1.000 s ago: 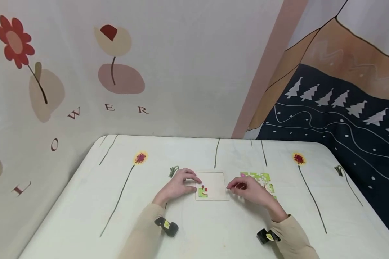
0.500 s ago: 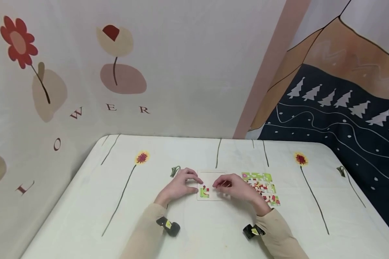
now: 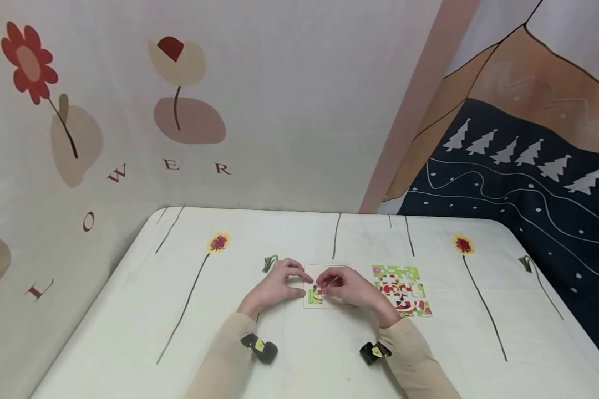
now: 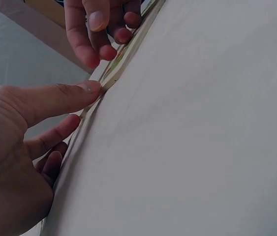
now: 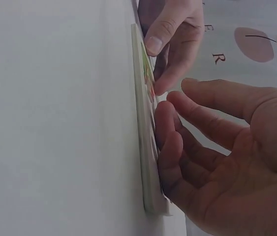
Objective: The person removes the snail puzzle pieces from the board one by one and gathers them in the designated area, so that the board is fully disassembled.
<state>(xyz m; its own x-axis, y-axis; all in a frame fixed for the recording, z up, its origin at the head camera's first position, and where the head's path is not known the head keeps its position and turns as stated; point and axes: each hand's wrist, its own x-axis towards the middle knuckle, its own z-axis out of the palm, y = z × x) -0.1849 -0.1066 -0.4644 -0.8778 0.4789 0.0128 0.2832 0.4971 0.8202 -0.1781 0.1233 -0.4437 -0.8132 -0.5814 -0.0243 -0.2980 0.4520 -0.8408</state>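
A flat, pale puzzle board (image 3: 324, 305) lies on the table, with a few joined green, red and white puzzle pieces (image 3: 313, 297) in its near left part. My left hand (image 3: 278, 285) rests at the board's left side, its thumb straight and touching the edge in the left wrist view. Over the joined pieces is my right hand (image 3: 351, 288), fingers loosely bent and fingertips close to the board. The right wrist view shows no piece between the thumb and index finger of the right hand (image 5: 227, 132); some fingers touch or nearly touch the board (image 5: 145, 147).
Right of the board lie several loose puzzle pieces (image 3: 401, 288), grouped together in green, red and white. A white cloth (image 3: 304, 354) printed with flowers and stems covers the table. Patterned fabric (image 3: 279, 111) hangs behind it.
My right hand has moved left from beside the board's right edge to above the joined pieces. The loose pieces on the right are uncovered. The left hand stays at the board's edge.
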